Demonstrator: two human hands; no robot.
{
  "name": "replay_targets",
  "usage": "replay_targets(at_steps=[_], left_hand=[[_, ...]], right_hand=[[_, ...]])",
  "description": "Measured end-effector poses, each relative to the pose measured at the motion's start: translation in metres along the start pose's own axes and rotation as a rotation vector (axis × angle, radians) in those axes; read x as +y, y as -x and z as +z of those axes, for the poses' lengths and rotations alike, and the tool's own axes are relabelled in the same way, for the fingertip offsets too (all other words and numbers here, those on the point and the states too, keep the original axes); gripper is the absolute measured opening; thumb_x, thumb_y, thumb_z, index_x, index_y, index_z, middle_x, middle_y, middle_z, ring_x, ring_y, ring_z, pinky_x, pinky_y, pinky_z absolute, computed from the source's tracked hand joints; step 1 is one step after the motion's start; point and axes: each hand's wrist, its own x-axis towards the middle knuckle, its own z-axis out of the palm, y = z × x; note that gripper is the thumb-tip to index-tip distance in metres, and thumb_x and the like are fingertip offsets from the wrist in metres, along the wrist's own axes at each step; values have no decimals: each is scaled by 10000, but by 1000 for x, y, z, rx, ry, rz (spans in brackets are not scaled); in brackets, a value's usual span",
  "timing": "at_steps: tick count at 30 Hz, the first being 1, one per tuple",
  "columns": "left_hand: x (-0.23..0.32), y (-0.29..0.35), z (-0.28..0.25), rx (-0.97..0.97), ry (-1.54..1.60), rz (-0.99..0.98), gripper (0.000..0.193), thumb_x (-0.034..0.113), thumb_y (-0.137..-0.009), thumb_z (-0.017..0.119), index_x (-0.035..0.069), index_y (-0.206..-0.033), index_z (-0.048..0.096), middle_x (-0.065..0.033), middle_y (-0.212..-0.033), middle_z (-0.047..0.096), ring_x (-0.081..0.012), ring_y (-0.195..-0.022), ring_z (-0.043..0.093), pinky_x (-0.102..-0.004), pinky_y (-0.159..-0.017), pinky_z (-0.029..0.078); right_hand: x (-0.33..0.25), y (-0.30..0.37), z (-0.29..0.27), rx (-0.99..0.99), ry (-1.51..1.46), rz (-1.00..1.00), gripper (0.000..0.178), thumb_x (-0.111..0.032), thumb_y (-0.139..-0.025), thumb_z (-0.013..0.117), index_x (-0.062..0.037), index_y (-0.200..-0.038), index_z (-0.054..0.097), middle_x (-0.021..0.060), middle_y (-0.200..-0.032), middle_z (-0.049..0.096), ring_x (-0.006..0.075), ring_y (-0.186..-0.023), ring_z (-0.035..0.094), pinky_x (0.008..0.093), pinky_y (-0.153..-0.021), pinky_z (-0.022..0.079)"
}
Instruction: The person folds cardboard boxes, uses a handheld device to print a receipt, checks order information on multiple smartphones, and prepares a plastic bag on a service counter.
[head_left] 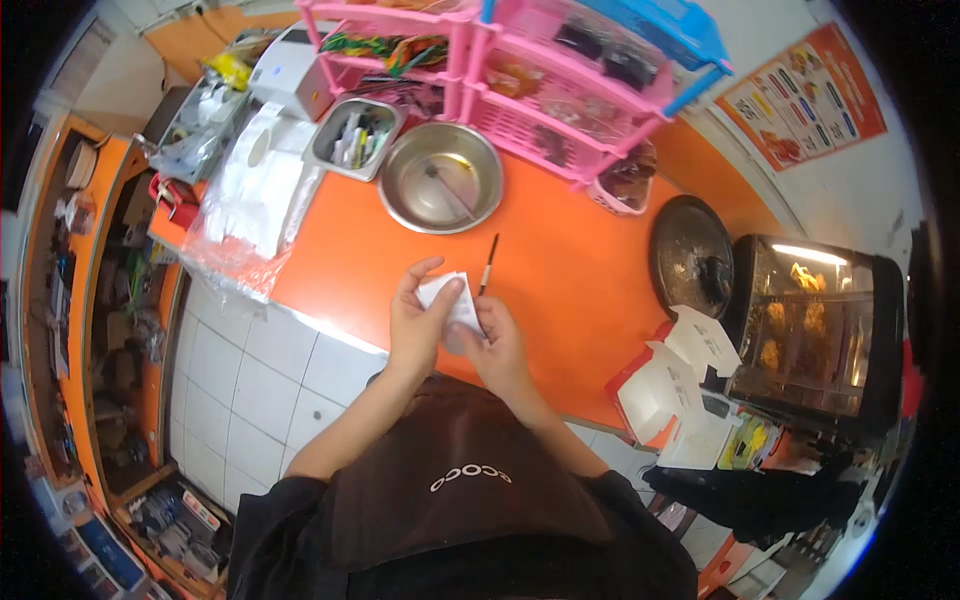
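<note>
Both my hands hold a small white piece of paper (465, 314), which looks folded, just over the near edge of the orange table (560, 290). My left hand (416, 322) grips it with the thumb on top. From the other side my right hand (500, 345) closes on its lower corner. A thin dark pen or stick (488, 262) with a pale band lies on the table just beyond my right fingers. Farther back stands a round steel bowl (405, 205) with a utensil and a little liquid inside.
Pink shelf racks (560, 110) stand at the back, beside a steel tray of pens (330, 160). White packaging in plastic (265, 190) lies at left. To the right are a black round tray (660, 250), an open carton (655, 395) and a lit glass food warmer (810, 350).
</note>
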Motion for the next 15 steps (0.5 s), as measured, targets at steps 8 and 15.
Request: replay_targets(at_steps=[8, 15], left_hand=[[58, -57, -68, -318, 43, -282, 431, 302, -1057, 505, -3, -1362, 503, -106, -1123, 672, -197, -1028, 664, -365, -922, 543], [127, -144, -113, -383, 375, -175, 487, 326, -1079, 433, -25, -1416, 460, -85, -1071, 651, -206, -1019, 662, -402, -970, 548]], right_hand=[[-23, -60, 67, -41, -68, 239, 186, -124, -1000, 622, 31, -1101, 641, 47, -909, 705, 59, -746, 617, 241, -649, 489], [0, -74, 106, -103, -3, 301, 237, -152, -1013, 609, 65, -1096, 657, 72, -910, 720, 82, -782, 646, 253, -697, 518]])
